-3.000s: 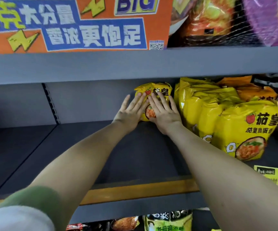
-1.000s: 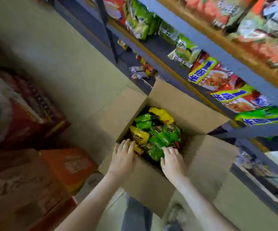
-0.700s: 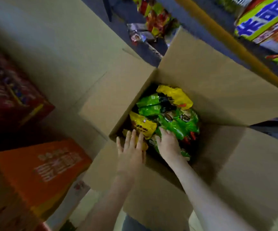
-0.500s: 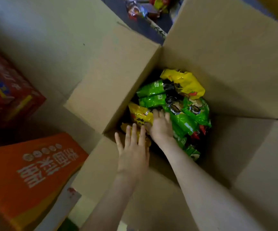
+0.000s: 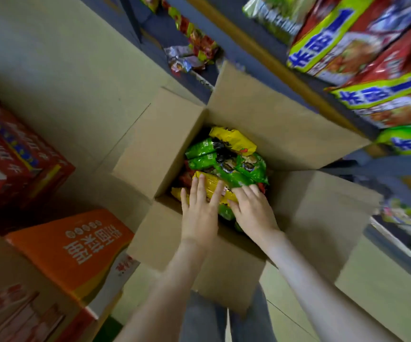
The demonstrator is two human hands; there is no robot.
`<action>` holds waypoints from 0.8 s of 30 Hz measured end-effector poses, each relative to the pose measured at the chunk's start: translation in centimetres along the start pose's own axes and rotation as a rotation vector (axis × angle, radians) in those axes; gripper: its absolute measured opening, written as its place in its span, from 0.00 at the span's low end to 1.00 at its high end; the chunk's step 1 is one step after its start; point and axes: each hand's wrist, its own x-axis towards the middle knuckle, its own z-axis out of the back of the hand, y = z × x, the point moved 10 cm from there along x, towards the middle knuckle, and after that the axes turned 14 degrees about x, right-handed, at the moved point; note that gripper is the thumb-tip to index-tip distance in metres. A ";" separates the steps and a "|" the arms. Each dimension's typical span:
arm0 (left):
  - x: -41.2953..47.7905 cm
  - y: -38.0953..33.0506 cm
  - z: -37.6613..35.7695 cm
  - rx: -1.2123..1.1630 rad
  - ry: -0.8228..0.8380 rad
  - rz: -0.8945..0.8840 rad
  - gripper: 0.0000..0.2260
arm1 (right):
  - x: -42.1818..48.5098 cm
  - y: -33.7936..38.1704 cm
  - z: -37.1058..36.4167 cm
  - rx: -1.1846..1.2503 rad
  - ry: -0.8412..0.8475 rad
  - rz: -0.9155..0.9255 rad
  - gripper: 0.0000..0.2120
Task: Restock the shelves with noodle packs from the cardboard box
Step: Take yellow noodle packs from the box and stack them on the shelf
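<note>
Noodle packs [image 5: 226, 166] lying heaped inside open cardboard box [image 5: 286, 129] below shelves [image 5: 249, 53] | left hand [image 5: 199, 211] pressing yellow pack [image 5: 214, 185], fingers straight, likely steadying it | right hand [image 5: 254, 211] resting alongside, fingers loosely spread, not yet gripping, probably gathering that pack

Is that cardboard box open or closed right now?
Open. The cardboard box has its flaps spread outward, and green and yellow noodle packs show inside.

The cardboard box [image 5: 261, 124] is plain brown cardboard, matt and smooth. The noodle packs [image 5: 226, 164] in it are glossy, crinkled plastic film. The shelves [image 5: 362, 164] look like matt grey painted metal.
</note>
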 end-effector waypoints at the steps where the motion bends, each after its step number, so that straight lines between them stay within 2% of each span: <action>1: -1.0 -1.4 3.1 0.024 -0.079 -0.045 0.23 | -1.4 0.9 3.2 -0.036 -0.046 0.016 0.11; 2: -2.0 -3.0 6.3 0.047 -0.118 -0.096 0.20 | -3.1 1.9 6.5 -0.077 -0.098 0.032 0.07; 3: -3.0 -4.7 9.3 0.061 -0.131 -0.152 0.21 | -4.9 2.8 9.6 -0.115 -0.144 0.051 0.04; 6: -6.0 -9.3 17.6 0.115 -0.206 -0.309 0.23 | -10.4 4.7 17.8 -0.231 -0.227 0.060 0.05; 11: -12.4 -16.7 27.0 0.160 -0.467 -0.565 0.19 | -17.9 5.0 28.6 -0.342 -0.350 0.058 0.02; 14: -16.6 -21.0 31.7 0.137 -0.632 -0.661 0.15 | -23.2 5.1 34.5 -0.327 -0.490 0.063 0.08; 16: -19.5 -24.4 34.0 0.108 -0.671 -0.718 0.12 | -27.0 3.9 37.9 -0.206 -0.553 0.028 0.13; 18: -22.5 -28.0 35.9 0.118 -0.689 -0.743 0.09 | -31.0 2.0 41.4 -0.098 -0.613 -0.008 0.13; 20: -25.0 -31.8 37.2 0.099 -0.654 -0.769 0.15 | -35.3 1.0 44.7 -0.132 -0.654 0.012 0.11; 22: -27.1 -35.3 38.3 0.060 -0.610 -0.785 0.23 | -39.1 0.0 48.3 -0.243 -0.681 -0.003 0.18; 24: -29.4 -39.0 39.8 0.050 -0.645 -0.816 0.25 | -42.3 -1.4 51.7 -0.284 -0.709 -0.034 0.21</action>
